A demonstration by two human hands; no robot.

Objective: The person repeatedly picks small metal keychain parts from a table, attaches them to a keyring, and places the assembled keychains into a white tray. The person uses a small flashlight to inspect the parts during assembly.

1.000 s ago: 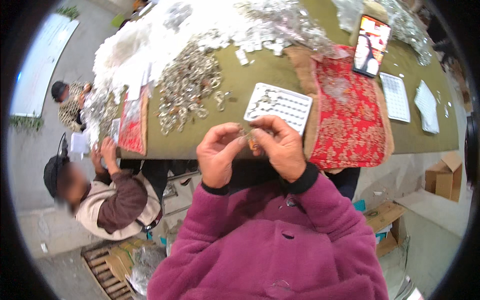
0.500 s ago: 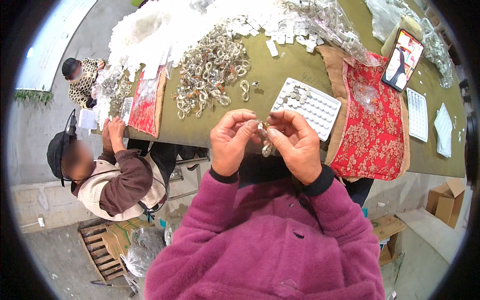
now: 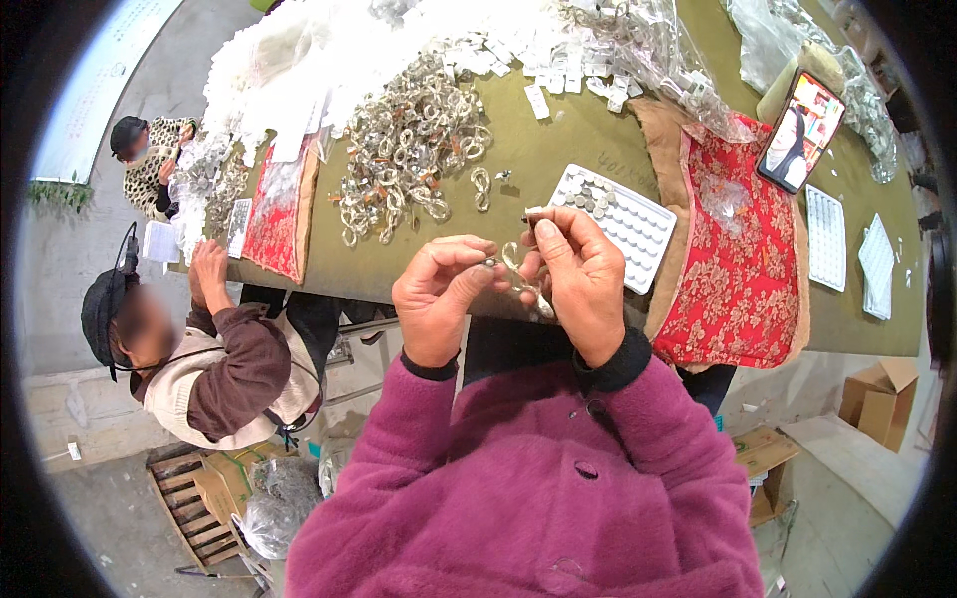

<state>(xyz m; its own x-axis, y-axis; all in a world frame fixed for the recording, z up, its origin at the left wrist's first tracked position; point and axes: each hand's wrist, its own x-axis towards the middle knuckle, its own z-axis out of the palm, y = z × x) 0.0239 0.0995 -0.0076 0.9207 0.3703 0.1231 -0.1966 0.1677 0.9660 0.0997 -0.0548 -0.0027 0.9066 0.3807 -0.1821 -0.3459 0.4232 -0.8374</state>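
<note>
An olive-green bench (image 3: 578, 135) runs across a workroom, where a co-worker in a brown-sleeved, pale-vested outfit (image 3: 234, 384) sits at the left. On the bench lie a heap of looped, translucent cords (image 3: 409, 149), one loose coil (image 3: 481, 189) just beside it, a white moulded tray (image 3: 638, 234) partly filled with small silver discs (image 3: 588, 194), and a red floral cloth (image 3: 733, 289) with a phone (image 3: 800, 130) propped near its far edge. The pale looped cord (image 3: 512, 259) is in the air between the two hands, near the bench's front edge. The left hand (image 3: 434, 299) has thumb and fingers (image 3: 457, 247) pressed together on a silvery end; the right hand (image 3: 576, 279) pinches a tiny dark-and-white piece (image 3: 531, 213), though whether this joins the cord I cannot tell. The cord looks light, springy and rather slick, so its end, not the thin strand, seems the surer hold.
</note>
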